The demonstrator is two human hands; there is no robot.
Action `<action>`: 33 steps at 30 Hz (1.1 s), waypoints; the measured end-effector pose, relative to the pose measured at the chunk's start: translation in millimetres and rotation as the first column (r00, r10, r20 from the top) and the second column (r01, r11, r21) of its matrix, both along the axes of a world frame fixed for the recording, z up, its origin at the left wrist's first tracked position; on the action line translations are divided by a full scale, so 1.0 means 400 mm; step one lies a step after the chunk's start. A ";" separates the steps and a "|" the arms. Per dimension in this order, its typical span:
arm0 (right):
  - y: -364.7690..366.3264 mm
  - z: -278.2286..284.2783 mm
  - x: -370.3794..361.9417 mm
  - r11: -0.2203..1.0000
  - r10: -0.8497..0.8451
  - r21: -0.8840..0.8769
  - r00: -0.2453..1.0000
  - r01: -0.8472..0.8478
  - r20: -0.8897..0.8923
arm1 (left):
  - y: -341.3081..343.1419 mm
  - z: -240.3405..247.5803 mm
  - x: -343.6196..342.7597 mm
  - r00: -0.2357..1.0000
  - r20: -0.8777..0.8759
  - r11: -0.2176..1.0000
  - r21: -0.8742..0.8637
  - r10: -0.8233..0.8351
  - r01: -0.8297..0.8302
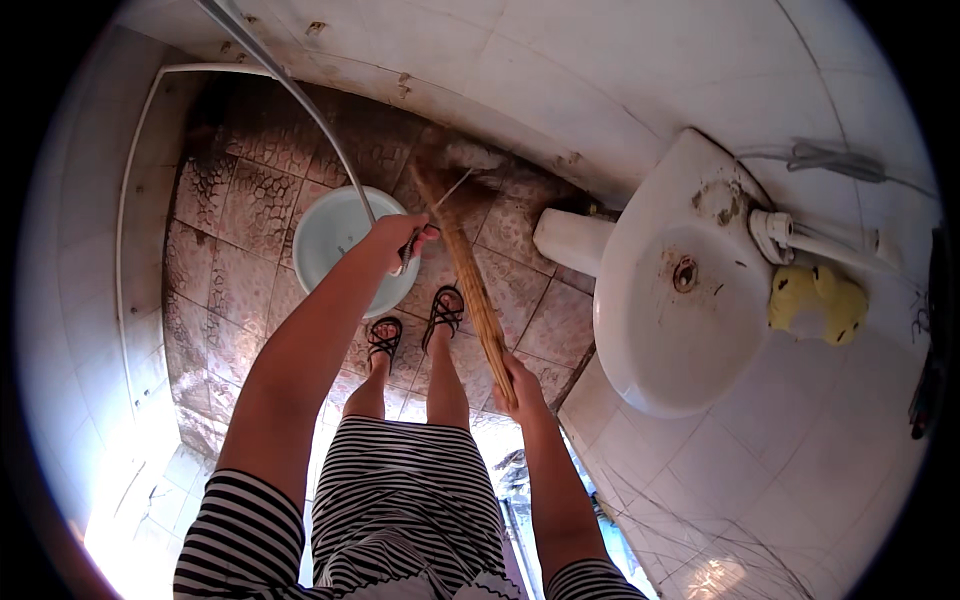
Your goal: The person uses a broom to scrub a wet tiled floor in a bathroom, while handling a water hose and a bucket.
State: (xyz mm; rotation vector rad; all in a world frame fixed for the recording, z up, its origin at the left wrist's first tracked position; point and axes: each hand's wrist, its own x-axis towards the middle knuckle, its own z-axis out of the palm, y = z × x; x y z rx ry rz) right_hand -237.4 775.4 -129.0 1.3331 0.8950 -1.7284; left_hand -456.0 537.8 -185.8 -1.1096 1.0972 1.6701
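My left hand (402, 240) is closed around a grey flexible hose (330, 125) that comes down from the upper left. A thin pale line, perhaps a jet of water, runs from this hand toward the floor by the wall. My right hand (524, 388) grips the near end of a long brown wooden stick (482, 305). The stick slants away to the upper left, passing just right of my left hand. Its far end is blurred over the wet, dark floor, so I cannot tell whether a brush is on it. Below my left hand stands a pale round basin (312, 235).
A white washbasin (660, 350) on a pedestal (570, 240) juts from the right wall, with a yellow sponge-like thing (820, 305) and white pipe (825, 245) beside it. Patterned brown tiles (240, 275) cover the floor. My sandalled feet (442, 315) stand near the basin.
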 end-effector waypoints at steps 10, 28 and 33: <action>0.099 0.259 0.215 0.779 -0.461 -0.349 0.853 0.521 0.245 | 0.047 -0.013 0.027 0.972 0.067 0.973 0.024 0.227 -0.229; -0.179 -0.001 -0.386 0.868 0.051 -0.496 0.995 0.000 0.088 | -0.463 0.050 0.119 0.637 0.300 -0.073 -0.931 -0.710 0.357; 0.047 0.081 -0.151 0.925 0.217 -0.330 0.975 -0.187 0.057 | -0.613 0.117 0.287 0.543 0.392 -0.196 -0.902 -0.743 0.384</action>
